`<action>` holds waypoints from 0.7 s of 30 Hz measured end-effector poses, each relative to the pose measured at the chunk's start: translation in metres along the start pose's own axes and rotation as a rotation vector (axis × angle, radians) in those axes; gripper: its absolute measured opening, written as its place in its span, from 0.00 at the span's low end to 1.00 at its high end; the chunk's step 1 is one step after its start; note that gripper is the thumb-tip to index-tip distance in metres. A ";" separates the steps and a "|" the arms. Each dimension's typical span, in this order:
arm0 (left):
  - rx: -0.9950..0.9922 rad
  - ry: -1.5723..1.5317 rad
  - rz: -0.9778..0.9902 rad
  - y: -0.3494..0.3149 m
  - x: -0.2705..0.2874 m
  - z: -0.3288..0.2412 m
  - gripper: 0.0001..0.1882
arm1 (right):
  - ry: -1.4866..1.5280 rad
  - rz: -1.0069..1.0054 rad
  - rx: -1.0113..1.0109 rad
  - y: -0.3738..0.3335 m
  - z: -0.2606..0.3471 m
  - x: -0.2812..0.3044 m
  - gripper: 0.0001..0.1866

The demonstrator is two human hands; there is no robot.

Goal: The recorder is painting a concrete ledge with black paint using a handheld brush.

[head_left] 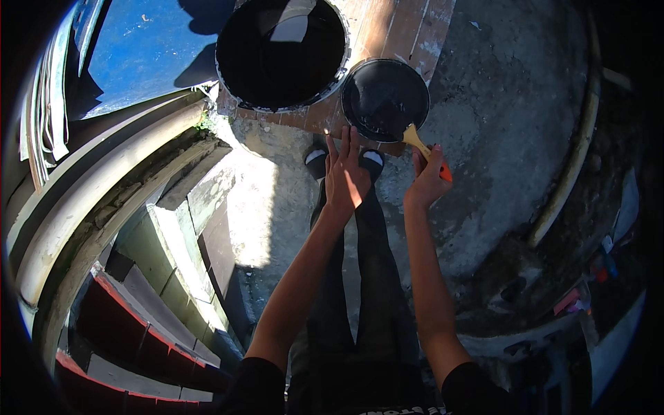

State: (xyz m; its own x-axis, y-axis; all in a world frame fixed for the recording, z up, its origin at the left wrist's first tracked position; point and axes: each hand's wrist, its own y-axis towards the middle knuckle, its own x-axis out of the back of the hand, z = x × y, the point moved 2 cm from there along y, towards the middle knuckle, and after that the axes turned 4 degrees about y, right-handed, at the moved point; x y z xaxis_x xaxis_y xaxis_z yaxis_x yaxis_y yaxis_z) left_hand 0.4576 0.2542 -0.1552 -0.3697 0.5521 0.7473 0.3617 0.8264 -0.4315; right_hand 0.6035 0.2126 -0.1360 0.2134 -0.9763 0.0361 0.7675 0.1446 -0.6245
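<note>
My right hand (427, 181) is closed round the handle of a paintbrush (419, 142), pale wood with an orange end. The brush head lies over the near right rim of a shallow round container (386, 93), which holds something black and wet-looking. My left hand (346, 180) is held flat with its fingers stretched out and holds nothing. Its fingertips come up to the container's near left rim; whether they touch it I cannot tell. Beyond, to the left, stands a large round bucket (220, 76) of dark, shiny liquid with a smeared pale rim.
Both containers stand on brown wooden boards (404, 34) over a concrete floor (477, 138). To the left are a blue panel (149, 52), a long pale pipe (117, 162) and dark red-edged slabs (138, 315). Another pipe (570, 166) runs along the right.
</note>
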 end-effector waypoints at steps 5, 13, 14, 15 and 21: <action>-0.022 -0.002 -0.006 0.002 -0.002 -0.002 0.45 | 0.010 -0.012 0.148 -0.013 0.000 -0.005 0.16; -0.095 -0.103 -0.081 0.005 0.015 0.002 0.41 | 0.233 0.002 -0.126 -0.033 0.032 -0.003 0.20; -0.092 -0.104 -0.108 0.000 0.018 0.009 0.41 | 0.301 -0.005 -0.191 -0.034 0.037 -0.003 0.21; -0.051 -0.235 -0.111 -0.010 0.020 0.016 0.39 | 0.335 0.016 -0.232 -0.030 0.043 0.002 0.22; 0.616 -0.405 -0.198 -0.189 0.034 0.087 0.30 | 0.353 0.113 -0.320 -0.018 0.067 0.032 0.16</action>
State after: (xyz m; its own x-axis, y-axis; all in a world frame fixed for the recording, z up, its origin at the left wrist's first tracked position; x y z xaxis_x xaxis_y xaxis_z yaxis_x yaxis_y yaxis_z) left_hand 0.3024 0.1266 -0.0916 -0.7057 0.2870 0.6478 -0.2426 0.7611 -0.6015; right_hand 0.6370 0.1899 -0.0717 0.0242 -0.9603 -0.2779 0.5150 0.2502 -0.8198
